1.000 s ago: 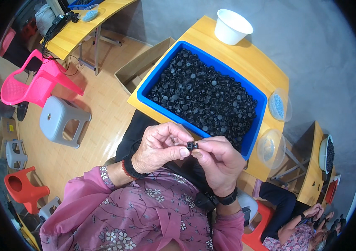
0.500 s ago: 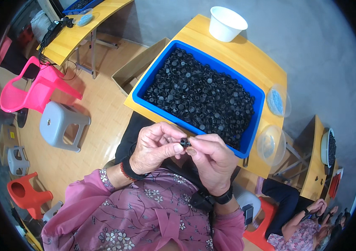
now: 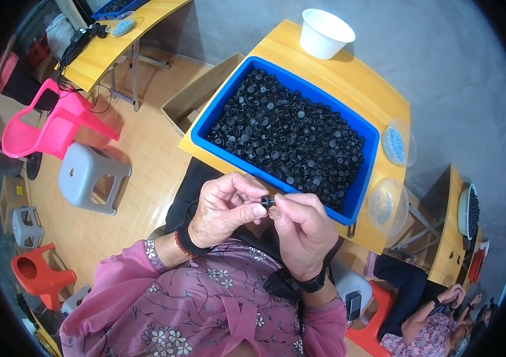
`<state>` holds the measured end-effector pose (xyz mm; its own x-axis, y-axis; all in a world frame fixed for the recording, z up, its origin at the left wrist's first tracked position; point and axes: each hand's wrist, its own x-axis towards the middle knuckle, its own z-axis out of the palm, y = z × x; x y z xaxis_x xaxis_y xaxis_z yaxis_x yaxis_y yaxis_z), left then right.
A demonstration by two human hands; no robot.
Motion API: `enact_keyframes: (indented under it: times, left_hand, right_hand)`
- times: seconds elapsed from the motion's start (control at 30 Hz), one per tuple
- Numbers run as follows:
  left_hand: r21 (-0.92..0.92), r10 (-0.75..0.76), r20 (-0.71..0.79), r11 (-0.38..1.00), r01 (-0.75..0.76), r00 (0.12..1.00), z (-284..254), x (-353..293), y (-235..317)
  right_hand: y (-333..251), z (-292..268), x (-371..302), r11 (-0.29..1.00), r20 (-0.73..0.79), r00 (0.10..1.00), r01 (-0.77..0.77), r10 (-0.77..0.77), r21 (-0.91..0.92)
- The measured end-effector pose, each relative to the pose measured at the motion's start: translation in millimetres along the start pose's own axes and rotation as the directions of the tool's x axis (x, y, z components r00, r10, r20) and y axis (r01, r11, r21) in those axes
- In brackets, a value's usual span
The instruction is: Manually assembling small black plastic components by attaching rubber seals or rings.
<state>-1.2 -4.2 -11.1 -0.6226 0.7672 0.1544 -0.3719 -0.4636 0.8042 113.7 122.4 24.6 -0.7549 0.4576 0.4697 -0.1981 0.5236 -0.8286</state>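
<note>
My left hand (image 3: 224, 209) and my right hand (image 3: 304, 231) meet in front of my chest, fingertips pinched together on one small black plastic part (image 3: 266, 202). Both hands hold it just in front of the near edge of a blue tray (image 3: 367, 178). The tray is filled with several black plastic caps (image 3: 288, 134) of the same kind. It rests on a yellow wooden table (image 3: 354, 89). A dark band sits on my left wrist and a black watch on my right.
A white cup (image 3: 325, 33) stands at the table's far end. Two clear bowls (image 3: 387, 205) sit at its right edge. A cardboard box (image 3: 196, 98), grey stool (image 3: 89, 177) and pink chair (image 3: 45, 122) stand left. Another person (image 3: 425, 309) sits at lower right.
My hands stay pinched on the small black part with only small finger shifts. The view has drifted slightly, so the tray and table sit a little differently in the picture.
</note>
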Motion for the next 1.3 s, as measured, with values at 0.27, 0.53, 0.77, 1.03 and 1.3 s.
enact_keyframes:
  times: [0.27,0.53,0.77,1.03,1.3]
  left_hand:
    - [0.020,0.011,0.013,1.000,-0.011,1.000,-4,-1,-2]
    - [0.089,0.104,0.031,0.990,-0.107,0.994,-5,-2,-2]
    - [-0.102,-0.030,0.036,0.994,0.034,0.999,-7,1,0]
    - [-0.288,-0.146,0.021,0.946,0.146,0.989,-1,6,4]
    - [-0.320,-0.251,-0.068,0.922,0.218,0.966,1,2,3]
  right_hand:
    - [0,3,-3,1.000,-0.017,1.000,-0.009,0.009,0.019]
    - [1,7,-2,0.996,-0.031,0.995,0.089,-0.090,-0.030]
    - [10,8,-4,0.993,-0.005,1.000,0.002,-0.002,0.116]
    - [13,18,-6,0.996,-0.055,0.998,0.045,-0.041,0.076]
    - [8,24,-4,0.999,-0.105,0.994,0.024,-0.027,-0.035]
